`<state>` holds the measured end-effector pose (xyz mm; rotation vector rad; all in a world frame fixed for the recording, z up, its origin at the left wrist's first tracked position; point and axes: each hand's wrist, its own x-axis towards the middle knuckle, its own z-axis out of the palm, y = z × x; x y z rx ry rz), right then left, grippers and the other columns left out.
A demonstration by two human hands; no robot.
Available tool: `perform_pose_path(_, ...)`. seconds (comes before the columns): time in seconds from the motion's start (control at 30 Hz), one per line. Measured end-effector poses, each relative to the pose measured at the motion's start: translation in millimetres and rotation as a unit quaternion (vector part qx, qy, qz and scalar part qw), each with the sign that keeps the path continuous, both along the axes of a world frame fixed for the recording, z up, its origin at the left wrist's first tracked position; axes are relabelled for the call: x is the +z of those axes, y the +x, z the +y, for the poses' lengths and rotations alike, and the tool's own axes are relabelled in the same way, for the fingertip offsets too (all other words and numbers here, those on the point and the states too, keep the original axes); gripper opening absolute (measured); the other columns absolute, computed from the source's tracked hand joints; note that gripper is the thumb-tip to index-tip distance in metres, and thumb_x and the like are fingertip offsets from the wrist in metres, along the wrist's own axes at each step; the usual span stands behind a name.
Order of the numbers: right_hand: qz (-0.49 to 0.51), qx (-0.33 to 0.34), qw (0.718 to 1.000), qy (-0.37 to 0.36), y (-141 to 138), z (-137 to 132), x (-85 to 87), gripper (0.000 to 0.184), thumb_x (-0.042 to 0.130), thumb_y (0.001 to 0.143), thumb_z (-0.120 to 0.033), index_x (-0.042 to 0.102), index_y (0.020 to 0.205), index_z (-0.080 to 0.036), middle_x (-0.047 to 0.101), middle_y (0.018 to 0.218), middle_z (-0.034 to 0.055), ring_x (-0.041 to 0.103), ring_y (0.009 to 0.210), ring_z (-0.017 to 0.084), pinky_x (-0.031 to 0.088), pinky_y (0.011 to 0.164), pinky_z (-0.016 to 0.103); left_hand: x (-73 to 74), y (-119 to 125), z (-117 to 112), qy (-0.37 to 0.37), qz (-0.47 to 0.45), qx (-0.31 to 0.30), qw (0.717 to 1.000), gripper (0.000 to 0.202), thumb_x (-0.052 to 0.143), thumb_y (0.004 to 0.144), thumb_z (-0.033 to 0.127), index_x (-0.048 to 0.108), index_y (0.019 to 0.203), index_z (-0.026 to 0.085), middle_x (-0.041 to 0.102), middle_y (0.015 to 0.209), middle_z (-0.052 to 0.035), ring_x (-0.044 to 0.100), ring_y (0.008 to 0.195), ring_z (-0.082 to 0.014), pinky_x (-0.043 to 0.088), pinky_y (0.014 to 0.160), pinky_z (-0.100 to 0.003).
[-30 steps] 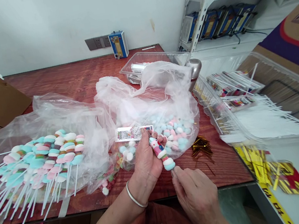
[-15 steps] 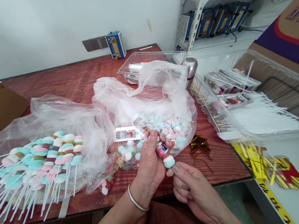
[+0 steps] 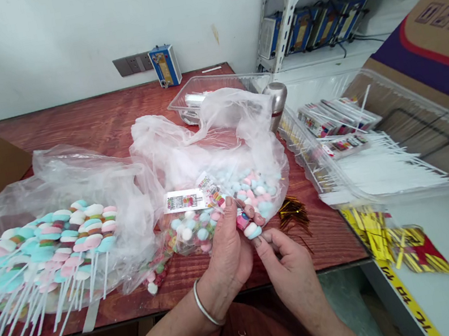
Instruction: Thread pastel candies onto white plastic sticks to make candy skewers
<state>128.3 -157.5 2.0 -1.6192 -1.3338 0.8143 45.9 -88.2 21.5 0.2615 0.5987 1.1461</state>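
My left hand point(image 3: 232, 244) is closed around a marshmallow stack in a printed clear wrapper point(image 3: 242, 219). The wrapper's top sticks up past my thumb, and white and blue marshmallows show at the lower end. My right hand point(image 3: 284, 255) pinches that lower end between thumb and fingertips; whatever is in the pinch is hidden. Behind my hands lies an open plastic bag point(image 3: 198, 143) of loose pink, white and blue marshmallows, with a printed white packet point(image 3: 184, 200) on it. Gold twist ties point(image 3: 293, 213) lie right of the bag.
At left, several marshmallow skewers point(image 3: 64, 240) rest on another plastic bag, sticks pointing forward. A clear bin point(image 3: 320, 175) at right contains white sticks and printed packets. Behind the bags stand a metal flask point(image 3: 277, 103) and a clear tray point(image 3: 179, 104). Yellow ties point(image 3: 369, 235) lie on the side table.
The view has shifted slightly. My right hand has turned a little and come closer under the marshmallow end; both hands keep their hold on the wrapped stack.
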Motion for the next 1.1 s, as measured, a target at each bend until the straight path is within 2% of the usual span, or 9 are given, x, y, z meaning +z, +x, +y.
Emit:
perform_pose_path(0.13,-0.04,-0.015,0.999,0.024,5.2,-1.4,-2.5,0.014,0.05,0.093,-0.027,0.058,0.084,-0.02,0.061,0.069,-0.0027,0.055,0.061,0.012,0.041,0.059,0.021,-3.4,-10.7,12.0,-0.026,-0.018,0.008,0.999,0.029,0.069,0.084,0.04,0.06,0.098,0.016,0.061,0.083,-0.0016,0.061,0.07,-0.0128,0.053,0.069,-0.027)
perform_pose_path(0.3,-0.141,-0.012,0.984,0.11,8.2,-3.9,-9.0,0.02,0.049,0.095,-0.028,0.063,0.085,-0.019,0.066,0.074,0.003,0.059,0.066,0.015,0.04,0.063,0.025,-4.4,-17.4,23.7,-0.025,-0.036,0.027,0.999,0.021,0.074,0.081,0.03,0.06,0.085,0.015,0.059,0.076,0.0,0.061,0.07,-0.0112,0.054,0.074,-0.027)
perform_pose_path(0.43,0.103,0.066,0.992,-0.032,9.6,-2.4,-5.0,0.033,0.046,0.097,-0.043,0.057,0.077,-0.019,0.05,0.059,-0.0034,0.044,0.051,0.01,0.032,0.049,0.022,-3.3,-16.2,21.7,-0.013,-0.063,0.008,0.998,0.021,0.07,0.085,0.032,0.059,0.083,0.015,0.055,0.072,0.0019,0.054,0.061,-0.0079,0.053,0.066,-0.023)
perform_pose_path(0.6,0.409,0.04,0.898,-0.157,3.7,5.3,-2.6,0.042,0.056,0.088,-0.059,0.051,0.072,-0.02,0.027,0.049,-0.0121,0.017,0.041,0.005,0.016,0.038,0.019,-3.4,-10.0,12.6,0.006,-0.047,-0.021,0.999,0.023,0.07,0.084,0.035,0.059,0.086,0.015,0.053,0.069,0.0029,0.053,0.059,-0.0081,0.053,0.065,-0.023)
perform_pose_path(0.7,0.335,0.015,0.936,-0.109,-1.3,5.2,-3.8,0.04,0.052,0.091,-0.056,0.053,0.075,-0.02,0.035,0.052,-0.0094,0.026,0.043,0.007,0.023,0.041,0.02,-4.8,-6.9,10.4,0.002,-0.035,-0.017,0.999,0.023,0.069,0.085,0.035,0.058,0.085,0.015,0.054,0.07,0.0018,0.054,0.061,-0.0095,0.053,0.065,-0.024)
perform_pose_path(0.8,0.07,0.0,0.998,0.0,-2.4,-0.8,-6.9,0.025,0.052,0.095,-0.042,0.06,0.089,-0.019,0.059,0.071,-0.0003,0.052,0.06,0.012,0.039,0.056,0.024,-6.1,-7.6,13.4,-0.009,-0.04,0.012,0.999,0.02,0.069,0.085,0.032,0.059,0.087,0.015,0.056,0.074,0.0003,0.057,0.065,-0.0098,0.052,0.068,-0.023)
perform_pose_path(0.9,-0.157,-0.027,0.98,0.12,0.4,-6.7,-10.6,0.019,0.051,0.096,-0.031,0.064,0.09,-0.018,0.065,0.075,0.0037,0.058,0.067,0.016,0.041,0.064,0.027,-5.7,-10.5,17.3,-0.011,-0.036,0.02,0.999,0.02,0.07,0.085,0.032,0.059,0.089,0.015,0.056,0.074,0.0006,0.057,0.064,-0.0096,0.052,0.07,-0.024)
perform_pose_path(0.97,-0.156,-0.014,0.98,0.121,3.7,-8.4,-11.3,0.023,0.047,0.097,-0.03,0.063,0.085,-0.019,0.063,0.069,0.0025,0.056,0.063,0.015,0.04,0.061,0.027,-4.3,-12.3,18.8,-0.007,-0.024,0.013,1.0,0.023,0.07,0.084,0.035,0.059,0.088,0.015,0.055,0.071,0.0016,0.055,0.06,-0.0093,0.051,0.066,-0.024)
perform_pose_path(1.1,0.131,0.043,0.99,-0.043,8.8,-7.3,-8.4,0.032,0.042,0.099,-0.042,0.057,0.081,-0.02,0.046,0.057,-0.0053,0.04,0.049,0.01,0.031,0.045,0.021,-1.7,-13.0,18.5,-0.008,-0.016,-0.006,1.0,0.03,0.069,0.084,0.044,0.059,0.089,0.015,0.051,0.064,0.004,0.051,0.053,-0.008,0.05,0.063,-0.024)
